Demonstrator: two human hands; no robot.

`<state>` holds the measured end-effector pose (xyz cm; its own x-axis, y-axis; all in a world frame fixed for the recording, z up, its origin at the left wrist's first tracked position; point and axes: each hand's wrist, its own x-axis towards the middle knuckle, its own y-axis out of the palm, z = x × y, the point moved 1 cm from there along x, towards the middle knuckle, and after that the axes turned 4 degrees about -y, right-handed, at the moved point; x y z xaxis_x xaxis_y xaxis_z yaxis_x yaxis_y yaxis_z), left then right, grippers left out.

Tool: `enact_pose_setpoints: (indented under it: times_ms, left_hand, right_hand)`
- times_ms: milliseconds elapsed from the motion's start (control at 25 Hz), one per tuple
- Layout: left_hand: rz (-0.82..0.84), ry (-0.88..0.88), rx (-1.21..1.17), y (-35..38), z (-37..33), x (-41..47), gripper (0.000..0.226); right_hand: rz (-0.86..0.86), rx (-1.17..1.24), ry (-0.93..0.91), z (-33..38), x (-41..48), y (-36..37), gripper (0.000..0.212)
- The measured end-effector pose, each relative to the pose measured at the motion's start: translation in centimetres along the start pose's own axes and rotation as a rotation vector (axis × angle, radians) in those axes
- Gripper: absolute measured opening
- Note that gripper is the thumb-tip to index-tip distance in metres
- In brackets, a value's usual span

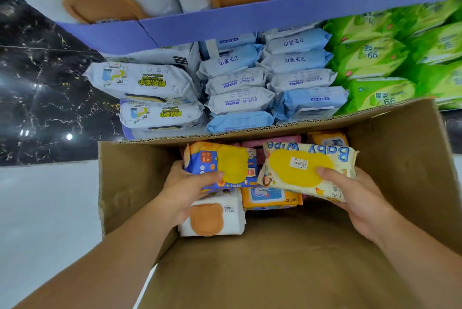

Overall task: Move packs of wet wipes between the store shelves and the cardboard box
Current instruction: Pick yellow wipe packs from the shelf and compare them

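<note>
Pack in each hand over the open brown cardboard box (412,158): my left hand (185,183) has its fingers (212,176) curled round a blue soft wipes pack with a yellow flip lid (225,166), and my right hand (355,196) grips a cream "Baby Wipe" pack with a yellow lid (307,168). Can't tell if they're going in or coming out, but I'd guess midway, since a white pack with a tan bear-shaped lid (212,218), an orange pack (270,198) and a few more lie at the far end while the near floor is bare. The purple-edged store shelves (275,18) just past the far wall look crammed, so the open room is mostly straight up, minding that corrugated rim.
</note>
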<state>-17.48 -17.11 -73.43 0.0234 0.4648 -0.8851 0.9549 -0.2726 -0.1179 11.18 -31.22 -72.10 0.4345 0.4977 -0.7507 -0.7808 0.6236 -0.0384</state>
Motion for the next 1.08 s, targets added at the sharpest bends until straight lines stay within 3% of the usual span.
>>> enact_pose_setpoints:
  times_ms: [200,320,440,560,720,800,880,960,1080]
  left_hand:
    - [0.060,0.065,0.047,-3.0,-5.2,-11.5,0.069]
    - [0.087,0.141,0.093,-5.8,-10.2,-20.7,0.086]
    - [0.085,0.261,0.088,-8.0,-15.4,-30.2,0.075]
    - [0.112,0.389,0.051,-8.9,-20.3,-37.5,0.080]
    - [0.181,0.572,-0.064,-7.9,-26.1,-45.2,0.071]
    - [0.211,0.639,-0.091,-6.9,-28.3,-48.5,0.077]
    - [0.239,0.691,-0.145,-5.2,-29.8,-51.1,0.077]
    - [0.238,0.739,-0.251,-2.9,-30.7,-53.2,0.060]
    - [0.254,0.768,-0.391,1.8,-31.1,-55.9,0.053]
  right_hand:
    - [0.068,0.101,-0.048,6.2,-9.4,0.1,0.053]
    - [0.119,0.137,-0.140,12.4,-17.2,0.4,0.078]
    - [0.109,0.175,-0.253,19.1,-25.3,0.2,0.066]
    - [0.074,0.196,-0.357,24.9,-32.0,-0.2,0.067]
    - [0.053,0.285,-0.482,32.1,-38.9,-1.5,0.107]
    - [0.064,0.316,-0.556,34.8,-41.1,-2.7,0.113]
    - [0.086,0.327,-0.617,37.3,-42.6,-4.7,0.102]
    - [0.125,0.355,-0.671,39.3,-44.1,-7.1,0.074]
    - [0.145,0.352,-0.747,42.3,-45.0,-11.6,0.081]
